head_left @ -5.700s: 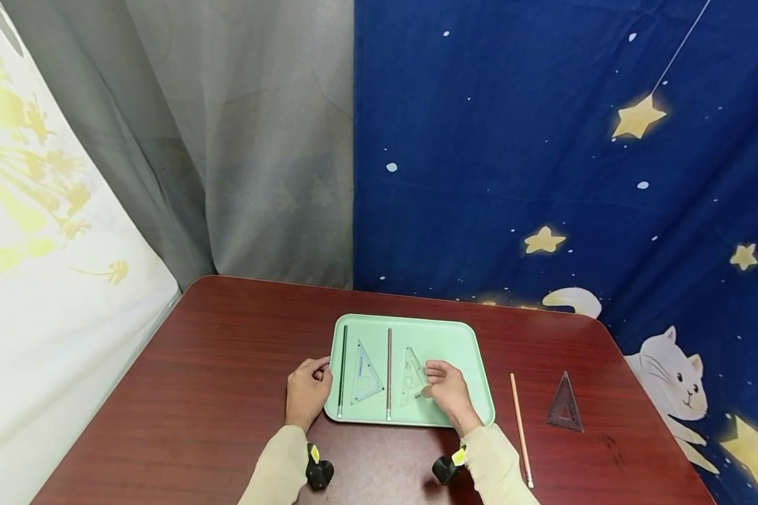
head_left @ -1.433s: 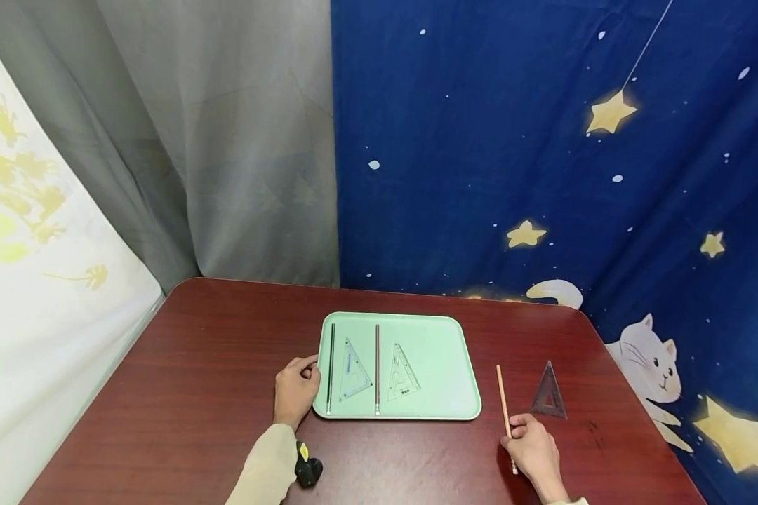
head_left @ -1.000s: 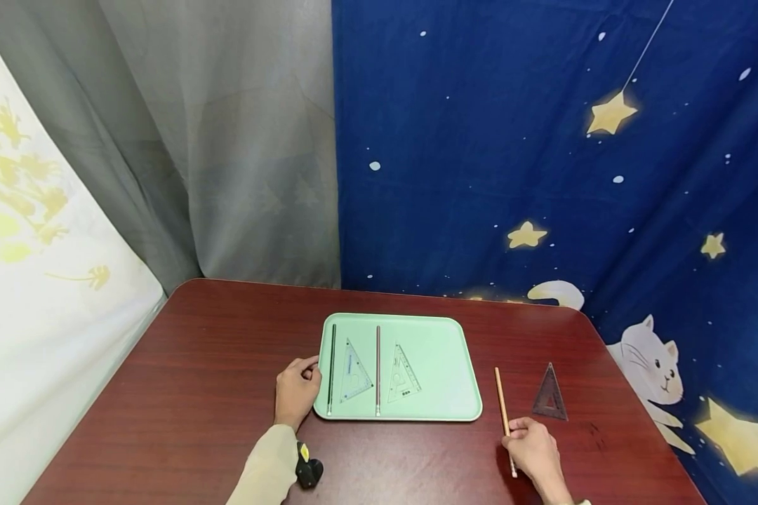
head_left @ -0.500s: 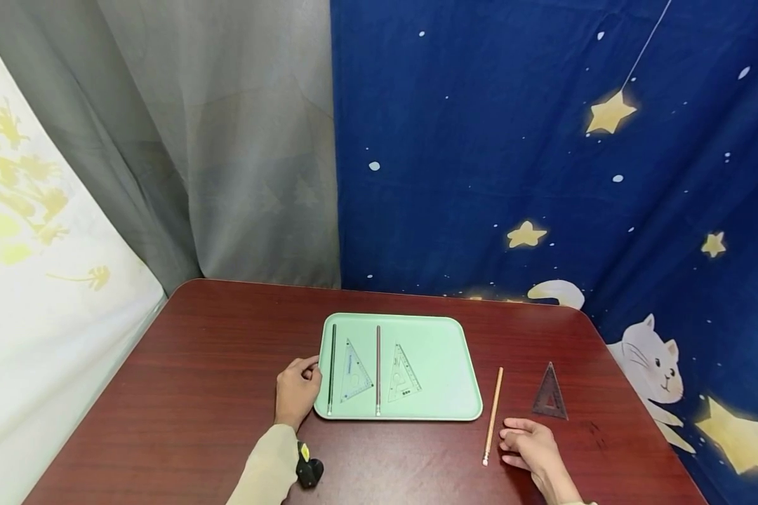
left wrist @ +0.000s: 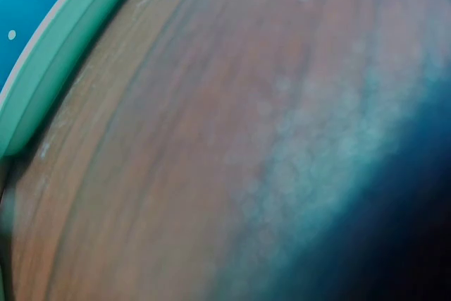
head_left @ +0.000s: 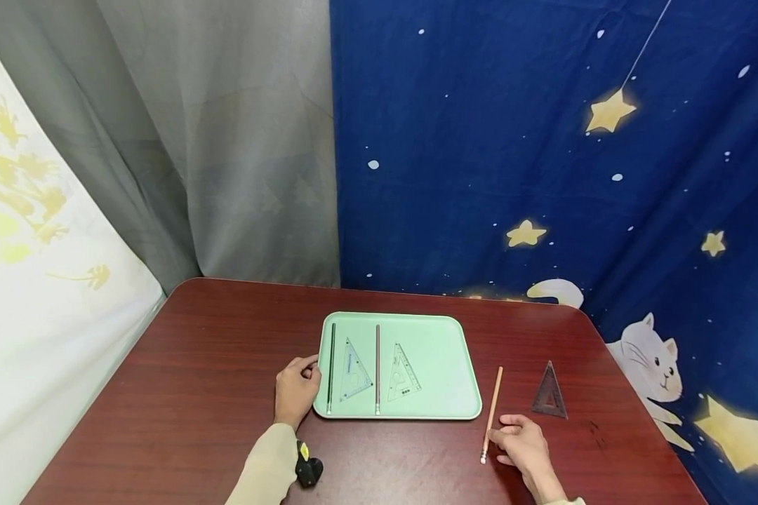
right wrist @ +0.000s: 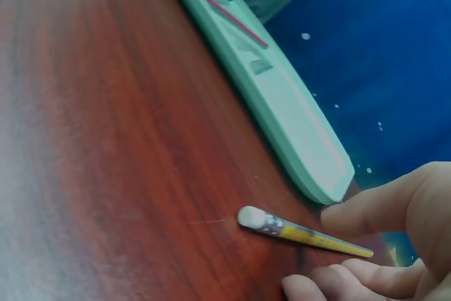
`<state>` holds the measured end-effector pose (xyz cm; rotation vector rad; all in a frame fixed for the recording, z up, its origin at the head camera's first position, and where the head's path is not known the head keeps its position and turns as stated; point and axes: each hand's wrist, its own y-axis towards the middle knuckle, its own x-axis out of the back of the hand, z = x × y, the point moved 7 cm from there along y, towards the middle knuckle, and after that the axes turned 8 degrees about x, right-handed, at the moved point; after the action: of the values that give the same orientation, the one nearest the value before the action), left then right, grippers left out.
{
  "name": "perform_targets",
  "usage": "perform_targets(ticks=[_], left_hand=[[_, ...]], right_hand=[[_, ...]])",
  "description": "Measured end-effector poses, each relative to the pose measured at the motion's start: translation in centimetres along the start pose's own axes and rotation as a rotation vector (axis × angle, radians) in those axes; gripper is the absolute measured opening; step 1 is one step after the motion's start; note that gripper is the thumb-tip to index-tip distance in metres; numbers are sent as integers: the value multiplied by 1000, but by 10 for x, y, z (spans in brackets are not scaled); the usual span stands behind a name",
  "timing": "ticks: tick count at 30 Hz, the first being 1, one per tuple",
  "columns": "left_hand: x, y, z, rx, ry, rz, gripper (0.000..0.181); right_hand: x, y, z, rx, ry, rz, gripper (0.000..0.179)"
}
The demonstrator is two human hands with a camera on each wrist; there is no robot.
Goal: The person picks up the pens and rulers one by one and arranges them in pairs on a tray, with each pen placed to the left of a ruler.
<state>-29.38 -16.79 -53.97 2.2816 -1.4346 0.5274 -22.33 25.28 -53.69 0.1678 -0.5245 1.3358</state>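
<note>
My left hand [head_left: 297, 393] holds the left rim of a pale green tray [head_left: 445, 365]. A dark pencil [head_left: 331, 368], a clear set square [head_left: 354, 375], a reddish pencil [head_left: 377, 368] and a second clear set square [head_left: 403, 375] lie in it from left to right. My right hand [head_left: 523, 443] is at a yellow pencil [head_left: 493, 414] on the table. In the right wrist view, the thumb and fingers stand apart on either side of this pencil [right wrist: 310, 236], its white eraser towards the camera. The left wrist view shows no fingers.
A dark, see-through set square [head_left: 549, 393] lies on the table right of the yellow pencil. The reddish-brown table [head_left: 227, 365] reaches back to a grey curtain [head_left: 271, 140] and a blue star-patterned curtain [head_left: 467, 140].
My right hand left the tray's second set square, held the yellow pencil, then let it go. The pencil has turned, its eraser end now further left. The hand has come back close to it.
</note>
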Motion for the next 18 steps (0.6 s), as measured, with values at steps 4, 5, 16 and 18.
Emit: perform_targets(ticks=[4,5,16,18], left_hand=[[0,0,1,5,-2,-4,24],[0,0,2,6,-3,-4,24],[-2,0,2,7,-8,9,24],[-2,1,2,1,-9,2,23]], right_hand=[[-3,-2,6,49,-137,-24,52],[-4,-3,8,67,-176,-24,53],[0,-3,23,197,-456,-69,38],[1,-3,24,201,-453,-67,34]])
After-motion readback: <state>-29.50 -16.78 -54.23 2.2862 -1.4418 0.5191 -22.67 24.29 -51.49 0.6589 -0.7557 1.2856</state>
